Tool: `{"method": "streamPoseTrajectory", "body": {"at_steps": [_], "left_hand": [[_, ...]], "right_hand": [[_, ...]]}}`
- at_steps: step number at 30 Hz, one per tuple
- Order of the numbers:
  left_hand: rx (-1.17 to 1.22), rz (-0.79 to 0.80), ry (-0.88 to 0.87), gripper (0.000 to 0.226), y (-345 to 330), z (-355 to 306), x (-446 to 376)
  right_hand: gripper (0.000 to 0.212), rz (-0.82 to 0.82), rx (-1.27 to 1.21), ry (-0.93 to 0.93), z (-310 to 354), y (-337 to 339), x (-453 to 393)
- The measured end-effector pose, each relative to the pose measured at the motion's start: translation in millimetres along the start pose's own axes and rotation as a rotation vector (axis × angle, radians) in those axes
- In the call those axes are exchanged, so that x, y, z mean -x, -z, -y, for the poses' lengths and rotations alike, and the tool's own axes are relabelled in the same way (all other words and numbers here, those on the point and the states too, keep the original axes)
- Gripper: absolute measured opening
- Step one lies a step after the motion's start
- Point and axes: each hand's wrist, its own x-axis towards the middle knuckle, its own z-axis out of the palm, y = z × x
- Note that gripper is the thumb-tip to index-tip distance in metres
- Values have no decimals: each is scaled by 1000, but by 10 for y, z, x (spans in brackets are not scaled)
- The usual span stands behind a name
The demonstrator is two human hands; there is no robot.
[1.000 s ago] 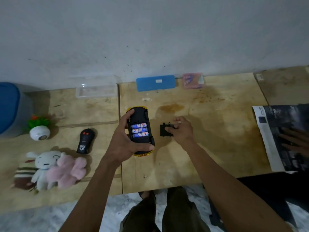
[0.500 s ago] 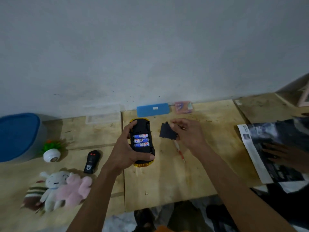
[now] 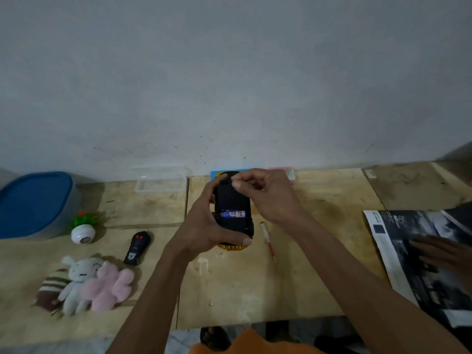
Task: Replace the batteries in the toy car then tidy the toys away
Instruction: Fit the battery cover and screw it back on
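Blue tub (image 3: 35,203) is sitting far left, plush toys (image 3: 86,283) & remote (image 3: 137,248) lying nearer me. My left hand (image 3: 201,223) is gripping the upturned toy car (image 3: 233,215) above the table (image 3: 319,264); one battery (image 3: 233,214) is showing. My right hand (image 3: 265,195) is pinching the battery cover (image 3: 226,190) against the car's underside. Screwdriver (image 3: 267,238) is lying just right of the car, magazine (image 3: 419,259) far right.

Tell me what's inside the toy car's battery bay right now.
One blue-and-white battery shows in the toy car. The black cover, pinched by the right hand, hides the rest of the bay. The left hand grips the car.
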Motion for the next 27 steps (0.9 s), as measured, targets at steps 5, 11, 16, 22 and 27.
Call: {"method": "streamPoseTrajectory", "body": {"at_steps": [5, 11, 16, 22, 27], "left_hand": [[-1, -37, -35, 129, -87, -85, -48], [-32, -69, -55, 131, -105, -124, -85], [-14, -70, -88, 128, -99, -158, -111], [-4, -58, -68, 128, -60, -127, -165], [-7, -66, -33, 127, -24, -111, -193]], "right_hand": [[8, 12, 33, 34, -17, 104, -7], [10, 21, 94, 54, -36, 135, -54], [9, 54, 243, 111, -79, 148, -130], [11, 42, 172, 104, -79, 121, -178], [13, 25, 116, 83, -88, 112, -201]]}}
